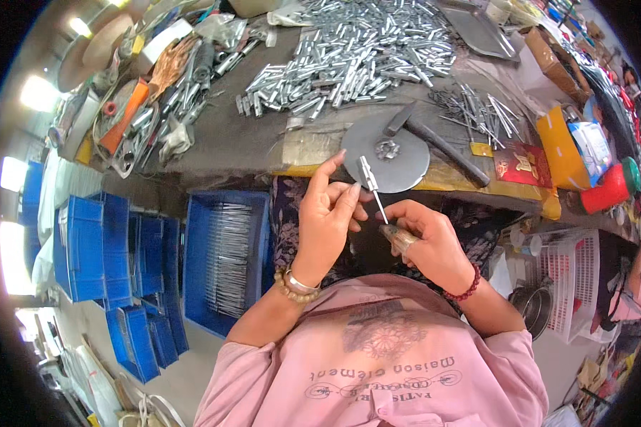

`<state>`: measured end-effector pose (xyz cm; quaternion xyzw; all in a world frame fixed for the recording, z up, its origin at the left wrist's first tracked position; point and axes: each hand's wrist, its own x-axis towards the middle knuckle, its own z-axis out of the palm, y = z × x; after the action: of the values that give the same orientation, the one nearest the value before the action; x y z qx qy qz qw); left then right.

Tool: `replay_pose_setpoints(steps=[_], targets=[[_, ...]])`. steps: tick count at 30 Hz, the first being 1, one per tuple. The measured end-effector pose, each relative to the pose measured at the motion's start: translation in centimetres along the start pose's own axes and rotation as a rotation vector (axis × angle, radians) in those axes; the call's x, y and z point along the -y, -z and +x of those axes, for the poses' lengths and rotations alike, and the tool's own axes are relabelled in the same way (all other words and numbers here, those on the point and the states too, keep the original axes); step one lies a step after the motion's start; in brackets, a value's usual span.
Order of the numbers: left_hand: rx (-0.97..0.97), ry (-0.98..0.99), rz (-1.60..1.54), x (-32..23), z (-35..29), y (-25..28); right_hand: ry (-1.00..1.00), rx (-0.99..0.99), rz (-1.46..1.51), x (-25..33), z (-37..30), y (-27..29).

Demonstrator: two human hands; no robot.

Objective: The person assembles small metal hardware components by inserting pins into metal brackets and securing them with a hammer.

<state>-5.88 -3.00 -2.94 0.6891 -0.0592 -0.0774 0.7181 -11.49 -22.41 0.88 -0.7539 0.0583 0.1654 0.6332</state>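
My right hand (427, 238) is closed on the lower end of a thin metal rod (382, 208). A short silvery metal sleeve (367, 172) shows at the rod's upper end. Beside it my left hand (326, 217) has its index finger stretched up and its thumb apart from it, close to the sleeve. Whether the thumb touches the sleeve is hard to tell. Just beyond the hands lies a grey round plate (402, 171) with a small heap of metal bits (387, 149) at its middle. A hammer (438, 142) rests with its head on the plate.
A large pile of short metal tubes (356, 64) covers the far bench, with thin rods (481, 114) to its right. A blue bin (192, 263) of rods stands left of me. Tools with an orange handle (124, 117) lie far left; a red-and-green container (612, 186) stands right.
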Motion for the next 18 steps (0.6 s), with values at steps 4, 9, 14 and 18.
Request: replay_pose_setpoints(steps=[4,9,14,18], targets=[[0.02,0.059,-0.176,0.5,-0.7,0.8,0.063,0.007,-0.048,-1.0,-0.1,-1.8],[-0.079,-0.001,-0.097,0.5,-1.7,1.7,0.152,0.006,-0.11,-2.2,0.5,-3.9],[-0.204,-0.117,-0.327,4.1,-2.4,5.0,0.096,0.164,-0.041,-3.7,1.6,-4.9],[-0.542,0.069,0.083,5.7,-7.4,13.2,0.041,0.283,-0.065,-5.7,2.5,-4.3]])
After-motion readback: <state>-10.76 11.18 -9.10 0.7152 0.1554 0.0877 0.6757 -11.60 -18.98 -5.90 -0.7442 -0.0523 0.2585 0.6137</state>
